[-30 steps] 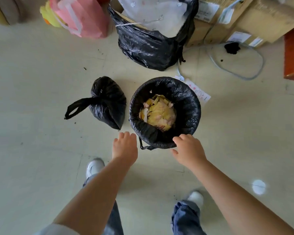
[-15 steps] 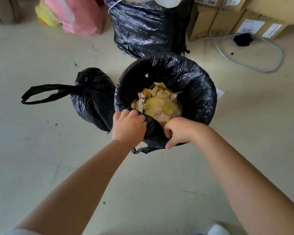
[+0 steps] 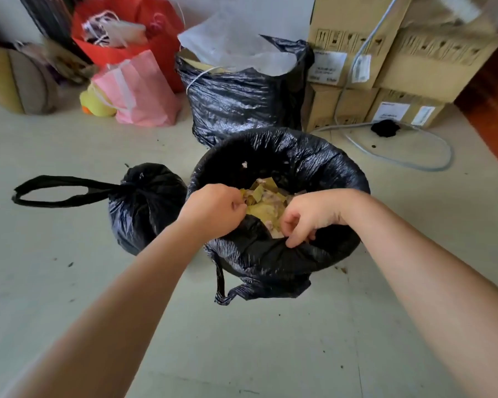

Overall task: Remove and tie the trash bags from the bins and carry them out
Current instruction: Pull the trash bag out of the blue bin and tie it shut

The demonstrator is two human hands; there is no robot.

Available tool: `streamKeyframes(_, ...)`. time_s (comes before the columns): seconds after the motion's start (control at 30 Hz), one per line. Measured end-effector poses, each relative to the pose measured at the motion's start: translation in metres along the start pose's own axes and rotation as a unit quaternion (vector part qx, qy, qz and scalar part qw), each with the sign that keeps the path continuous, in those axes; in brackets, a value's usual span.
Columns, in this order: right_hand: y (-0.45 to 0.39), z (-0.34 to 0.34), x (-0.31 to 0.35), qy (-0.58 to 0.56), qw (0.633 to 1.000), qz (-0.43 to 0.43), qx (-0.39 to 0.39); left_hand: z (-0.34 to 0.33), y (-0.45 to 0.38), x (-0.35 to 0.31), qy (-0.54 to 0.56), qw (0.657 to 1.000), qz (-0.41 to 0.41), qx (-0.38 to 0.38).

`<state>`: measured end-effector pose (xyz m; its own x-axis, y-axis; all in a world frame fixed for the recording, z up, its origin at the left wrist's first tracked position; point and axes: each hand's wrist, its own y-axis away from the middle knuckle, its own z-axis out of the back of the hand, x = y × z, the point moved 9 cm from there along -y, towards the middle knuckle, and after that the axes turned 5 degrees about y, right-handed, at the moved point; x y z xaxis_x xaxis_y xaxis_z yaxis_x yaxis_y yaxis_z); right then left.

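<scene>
Bare floor (image 3: 69, 282) lies open in front and to the right of the lined bin (image 3: 328, 168). A tied bag (image 3: 147, 208) touches its left side. A large black sack (image 3: 236, 101) and cardboard boxes (image 3: 357, 53) close off the far side.

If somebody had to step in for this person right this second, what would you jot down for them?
Left hand: gripping the near-left rim of the bin liner.
Right hand: fingers pinching the near rim.
The liner sits in its bin, open, with yellowish scraps inside.
Done: one tied bag lies on the floor to the left.
Left: lift this liner out, tie it, carry both out.
</scene>
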<state>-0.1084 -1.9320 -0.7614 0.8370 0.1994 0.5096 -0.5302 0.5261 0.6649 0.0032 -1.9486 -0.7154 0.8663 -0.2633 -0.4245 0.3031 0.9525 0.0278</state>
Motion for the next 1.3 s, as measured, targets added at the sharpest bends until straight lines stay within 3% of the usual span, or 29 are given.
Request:
streamKeyframes(0.07,0.002,0.002,-0.006,-0.033,0.999,-0.011,-0.030,0.007,0.012,-0.010,0.050,0.998,-0.040,-0.027)
streamKeyframes(0.23,0.008,0.013,-0.020,-0.079,0.993,-0.047,-0.079,-0.007,0.031,-0.021,0.031,0.993,-0.098,0.062)
streamKeyframes(0.43,0.007,0.035,-0.016,0.107,0.967,-0.039,-0.227,0.012,0.027,-0.012,-0.075,0.994,0.010,-0.079)
streamKeyframes(0.53,0.013,0.046,-0.011,0.095,0.956,-0.017,-0.277,0.020,0.026,-0.006,-0.074,0.984,0.098,-0.127)
streamKeyframes(0.63,0.031,0.059,0.000,0.082,0.948,0.012,-0.306,0.023,0.023,-0.003,0.000,0.982,0.129,-0.138)
streamKeyframes(0.7,0.041,0.057,0.007,0.052,0.959,0.042,-0.275,0.018,0.020,-0.003,0.045,0.986,0.128,-0.101)
streamKeyframes(0.77,0.047,0.042,0.011,0.030,0.981,0.049,-0.186,0.005,0.019,-0.005,0.078,0.990,0.113,-0.007)
streamKeyframes(0.83,0.051,0.022,0.011,0.071,0.992,0.032,-0.099,-0.008,0.025,-0.013,0.094,0.987,0.075,0.103)
streamKeyframes(0.9,0.050,0.009,0.006,0.161,0.984,0.006,-0.075,-0.015,0.036,-0.023,0.052,0.984,0.024,0.171)
streamKeyframes(0.97,0.047,0.003,0.006,0.245,0.965,-0.003,-0.096,-0.009,0.038,-0.032,-0.003,0.988,-0.028,0.150)
streamKeyframes(1.03,0.046,-0.001,0.009,0.252,0.961,0.009,-0.111,0.000,0.038,-0.040,-0.020,0.993,-0.049,0.103)
streamKeyframes(1.17,0.052,0.006,0.006,0.184,0.969,0.020,-0.165,0.022,0.034,-0.043,0.039,0.997,-0.056,0.024)
streamKeyframes(1.3,0.072,0.028,-0.002,0.004,0.950,0.029,-0.310,0.039,0.030,-0.026,0.206,0.978,0.024,-0.028)
